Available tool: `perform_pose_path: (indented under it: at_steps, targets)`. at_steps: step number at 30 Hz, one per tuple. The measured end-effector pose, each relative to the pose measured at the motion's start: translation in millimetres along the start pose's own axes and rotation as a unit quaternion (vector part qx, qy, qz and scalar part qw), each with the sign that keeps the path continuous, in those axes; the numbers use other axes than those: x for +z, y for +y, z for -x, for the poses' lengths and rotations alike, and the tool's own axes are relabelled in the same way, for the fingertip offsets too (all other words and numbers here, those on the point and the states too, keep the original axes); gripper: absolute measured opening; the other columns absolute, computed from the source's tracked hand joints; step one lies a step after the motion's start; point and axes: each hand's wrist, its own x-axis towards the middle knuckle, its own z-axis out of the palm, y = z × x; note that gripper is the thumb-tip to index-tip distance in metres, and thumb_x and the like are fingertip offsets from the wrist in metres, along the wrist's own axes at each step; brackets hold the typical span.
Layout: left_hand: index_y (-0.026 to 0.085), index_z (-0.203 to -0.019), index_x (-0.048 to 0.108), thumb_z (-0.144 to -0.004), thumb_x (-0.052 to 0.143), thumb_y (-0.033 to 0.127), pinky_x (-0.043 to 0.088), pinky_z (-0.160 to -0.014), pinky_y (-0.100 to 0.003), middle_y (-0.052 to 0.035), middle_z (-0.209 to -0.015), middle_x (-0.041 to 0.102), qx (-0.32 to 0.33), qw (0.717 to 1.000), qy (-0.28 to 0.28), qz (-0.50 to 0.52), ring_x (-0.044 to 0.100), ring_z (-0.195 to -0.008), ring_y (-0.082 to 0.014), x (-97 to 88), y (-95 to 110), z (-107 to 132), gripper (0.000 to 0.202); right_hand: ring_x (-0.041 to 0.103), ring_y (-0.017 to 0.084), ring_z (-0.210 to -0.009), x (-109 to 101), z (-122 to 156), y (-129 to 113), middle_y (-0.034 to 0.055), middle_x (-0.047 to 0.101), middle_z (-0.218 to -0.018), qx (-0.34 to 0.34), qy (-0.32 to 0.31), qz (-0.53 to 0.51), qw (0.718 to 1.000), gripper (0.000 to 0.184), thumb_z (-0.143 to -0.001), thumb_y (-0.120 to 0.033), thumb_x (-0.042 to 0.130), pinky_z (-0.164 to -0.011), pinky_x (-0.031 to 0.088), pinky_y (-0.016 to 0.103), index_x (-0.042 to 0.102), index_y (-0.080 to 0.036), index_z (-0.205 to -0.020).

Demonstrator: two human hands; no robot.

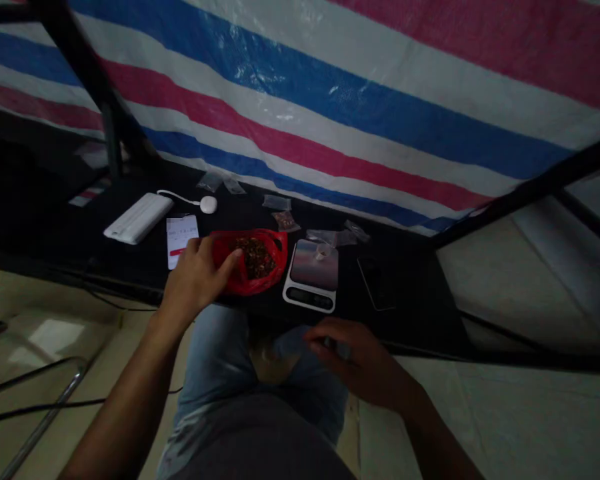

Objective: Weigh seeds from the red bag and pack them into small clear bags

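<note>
My left hand grips the near left edge of a red plastic bag that lies open on the black table and holds dark red flakes. Right of the bag stands a small kitchen scale with a tiny clear packet on its plate. My right hand hovers low over my lap, below the table's edge, its fingers curled around something small and pale that I cannot make out.
A white power bank with a cable and round puck, a lit phone, a dark phone and several small clear zip bags lie on the black table. A striped tarp hangs behind. Cables cross the floor at left.
</note>
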Motion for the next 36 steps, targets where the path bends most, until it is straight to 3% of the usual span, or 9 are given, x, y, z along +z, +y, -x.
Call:
perform_pose_path:
  at_steps: [3, 7, 10, 12, 17, 22, 26, 30, 36]
  targets:
    - [0.011, -0.152, 0.046, -0.093, 0.045, 0.077, 0.051, -0.099, -0.060, -0.0295, -0.144, 0.056, -0.120, 0.992, 0.019, -0.044, 0.059, -0.128, -0.0499, 8.6, -11, -14, 0.089, 0.071, 0.016, -0.089, -4, -34, 23, 0.0058, 0.076, -0.099, -0.037, 0.111, 0.050, 0.992, 0.017, -0.099, -0.027, 0.060, -0.079, 0.053, 0.028, 0.074, -0.019, -0.106]
    - [0.003, -0.146, 0.048, -0.092, 0.061, 0.059, 0.054, -0.098, -0.050, -0.0308, -0.133, 0.065, -0.086, 0.994, -0.019, -0.057, 0.065, -0.124, -0.0447, 21.4, -16, -37, 0.079, 0.070, 0.022, -0.104, -9, -114, 36, 0.0102, 0.076, -0.112, -0.072, 0.211, 0.152, 0.963, 0.021, -0.095, -0.026, 0.065, -0.094, 0.054, 0.035, 0.071, -0.018, -0.114]
    - [0.006, -0.145, 0.050, -0.094, 0.059, 0.028, 0.056, -0.096, -0.043, -0.0237, -0.124, 0.072, -0.050, 0.998, -0.050, -0.005, 0.071, -0.115, -0.0354, 29.6, -23, -48, 0.057, 0.064, 0.031, -0.123, -7, -172, 34, 0.0175, 0.070, -0.132, -0.042, 0.174, 0.275, 0.945, 0.057, -0.090, -0.037, 0.075, -0.106, 0.049, 0.045, 0.059, -0.015, -0.141]
    - [0.009, -0.145, 0.051, -0.091, 0.056, 0.020, 0.058, -0.090, -0.040, -0.0188, -0.120, 0.075, -0.043, 0.993, -0.062, 0.089, 0.075, -0.104, -0.0295, 28.9, -29, -49, 0.055, 0.066, 0.032, -0.122, -3, -193, 30, 0.0187, 0.072, -0.128, -0.022, 0.117, 0.327, 0.937, 0.057, -0.090, -0.034, 0.076, -0.105, 0.049, 0.045, 0.059, -0.014, -0.141]
    - [0.013, -0.135, 0.059, -0.081, 0.070, 0.036, 0.061, -0.081, -0.036, -0.0101, -0.107, 0.076, 0.009, 0.939, -0.073, 0.337, 0.074, -0.092, -0.0246, -6.0, -34, -36, 0.059, 0.072, 0.021, -0.102, -4, -187, 17, 0.0068, 0.078, -0.109, -0.032, 0.111, 0.248, 0.962, 0.031, -0.096, -0.015, 0.061, -0.090, 0.052, 0.031, 0.064, -0.021, -0.126]
    - [0.017, -0.121, 0.067, -0.080, 0.070, 0.042, 0.060, -0.081, -0.036, -0.0085, -0.109, 0.075, 0.040, 0.928, -0.087, 0.361, 0.073, -0.091, -0.0239, -37.3, -35, -20, 0.048, 0.071, 0.018, -0.097, -20, -158, 11, 0.0046, 0.077, -0.104, -0.090, 0.163, 0.206, 0.961, 0.017, -0.097, -0.012, 0.057, -0.088, 0.051, 0.029, 0.068, -0.020, -0.107]
    - [0.016, -0.105, 0.072, -0.077, 0.055, 0.027, 0.059, -0.089, -0.044, -0.0103, -0.101, 0.075, 0.084, 0.975, -0.055, 0.197, 0.071, -0.092, -0.0285, -30.2, -37, -14, 0.035, 0.067, 0.026, -0.105, -18, -144, 7, 0.0130, 0.076, -0.111, -0.036, 0.118, 0.379, 0.917, 0.022, -0.097, -0.010, 0.055, -0.095, 0.050, 0.038, 0.074, -0.018, -0.102]
    - [0.013, -0.109, 0.072, -0.082, 0.050, 0.019, 0.050, -0.107, -0.050, -0.0170, -0.117, 0.070, 0.174, 0.981, 0.063, 0.057, 0.065, -0.114, -0.0330, -14.2, -21, -11, 0.035, 0.060, 0.028, -0.122, 3, -145, -8, 0.0150, 0.068, -0.132, -0.105, 0.118, 0.434, 0.887, 0.025, -0.099, -0.012, 0.053, -0.105, 0.048, 0.041, 0.075, -0.019, -0.110]
    - [0.012, -0.127, 0.064, -0.090, 0.055, 0.011, 0.052, -0.104, -0.040, -0.0186, -0.128, 0.069, 0.188, 0.973, -0.135, -0.017, 0.067, -0.120, -0.0287, 20.9, -6, -24, 0.038, 0.066, 0.026, -0.120, 32, -188, -3, 0.0164, 0.071, -0.127, -0.097, -0.076, 0.377, 0.918, 0.030, -0.091, -0.017, 0.071, -0.106, 0.050, 0.038, 0.071, -0.012, -0.121]
